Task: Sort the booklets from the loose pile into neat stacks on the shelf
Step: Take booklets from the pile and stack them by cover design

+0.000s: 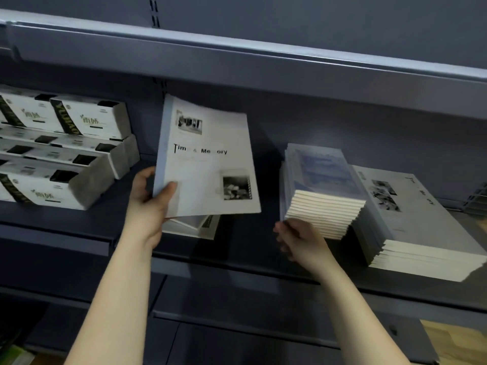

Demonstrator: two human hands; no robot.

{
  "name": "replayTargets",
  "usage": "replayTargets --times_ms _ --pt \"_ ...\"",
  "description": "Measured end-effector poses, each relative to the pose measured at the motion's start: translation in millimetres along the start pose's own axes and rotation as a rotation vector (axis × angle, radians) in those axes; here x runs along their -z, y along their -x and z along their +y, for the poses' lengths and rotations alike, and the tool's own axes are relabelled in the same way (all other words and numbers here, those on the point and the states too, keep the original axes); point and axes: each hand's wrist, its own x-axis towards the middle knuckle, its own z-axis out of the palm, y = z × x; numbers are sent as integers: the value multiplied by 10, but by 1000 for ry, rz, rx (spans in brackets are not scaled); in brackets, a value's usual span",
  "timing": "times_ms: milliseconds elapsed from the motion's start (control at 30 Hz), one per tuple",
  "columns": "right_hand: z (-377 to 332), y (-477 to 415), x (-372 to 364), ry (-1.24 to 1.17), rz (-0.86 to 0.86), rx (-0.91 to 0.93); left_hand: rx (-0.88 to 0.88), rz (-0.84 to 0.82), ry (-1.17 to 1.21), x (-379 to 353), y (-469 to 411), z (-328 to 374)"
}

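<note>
My left hand (152,198) grips the lower left corner of a white booklet (208,159) titled "Time & Memory", thumb on its cover, and holds it tilted up above the shelf (245,248). Beneath it lie one or two more loose booklets (195,225). To the right stands a neat stack of blue-covered booklets (324,191), and further right a lower stack of white "Time & Memory" booklets (411,227). My right hand (300,238) rests with curled fingers against the front lower corner of the blue stack; it holds nothing that I can see.
White boxes with green and black print (66,154) are piled on the shelf at the left. An upper shelf board (263,64) overhangs the work area. A wire rack (477,198) shows at the far right edge. Lower shelves lie below.
</note>
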Motion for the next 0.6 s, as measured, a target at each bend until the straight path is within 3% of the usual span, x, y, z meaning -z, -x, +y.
replayTargets --times_ms 100,233,367,467,600 --pt "-198 27 123 -362 -66 38 -6 -56 141 -269 144 68" --pt "-357 33 393 -704 -144 84 -37 -113 148 -658 316 115" --pt "-329 49 694 -755 11 133 -62 -191 142 -1029 562 66" --pt "-232 109 938 -781 25 147 -74 -264 121 -1256 714 12" --pt "-32 223 1243 -815 158 83 -51 -380 59 -1529 869 -52"
